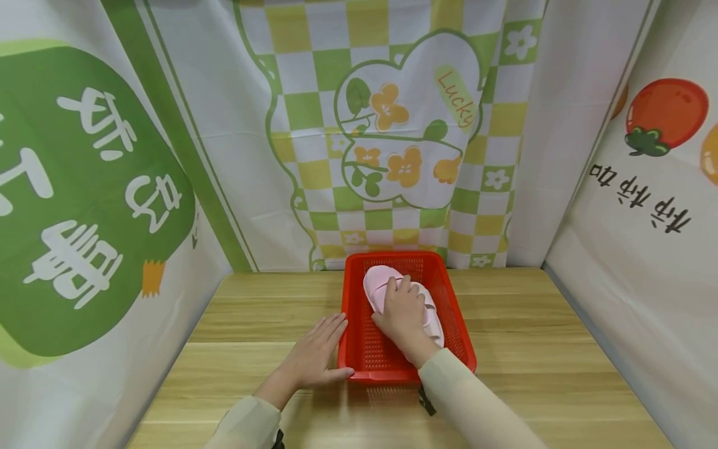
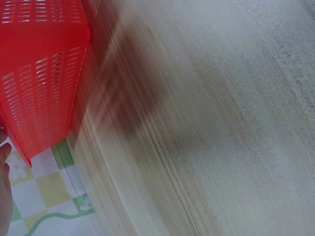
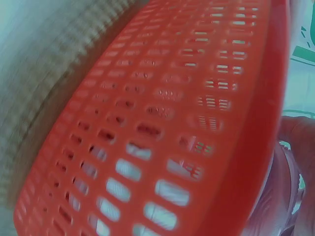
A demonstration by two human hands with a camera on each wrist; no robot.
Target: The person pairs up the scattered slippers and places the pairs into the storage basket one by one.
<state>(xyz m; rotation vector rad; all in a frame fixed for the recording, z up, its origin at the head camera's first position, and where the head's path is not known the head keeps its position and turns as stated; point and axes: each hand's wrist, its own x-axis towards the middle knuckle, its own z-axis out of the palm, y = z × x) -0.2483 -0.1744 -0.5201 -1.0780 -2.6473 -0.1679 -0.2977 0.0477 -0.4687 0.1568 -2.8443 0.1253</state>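
Observation:
Pale pink slippers (image 1: 378, 282), apparently a pair laid against each other, lie slantwise inside a red plastic basket (image 1: 462, 340). My right hand (image 1: 402, 315) grips them from above, fingers curled over the middle and thumb on the left side; it hides where they meet. In the right wrist view, part of a slipper (image 3: 275, 196) shows beyond the basket's perforated wall (image 3: 147, 130). My left hand (image 1: 316, 352) touches the basket's left rim, fingers extended and thumb by the near left corner. Only a few of its fingers (image 2: 5, 152) appear in the left wrist view.
The basket stands on a wood-grain table (image 1: 269, 312) near its back edge. Behind hangs a green and yellow checked cloth (image 1: 404, 218). Printed white sheets (image 1: 628, 262) close in both sides.

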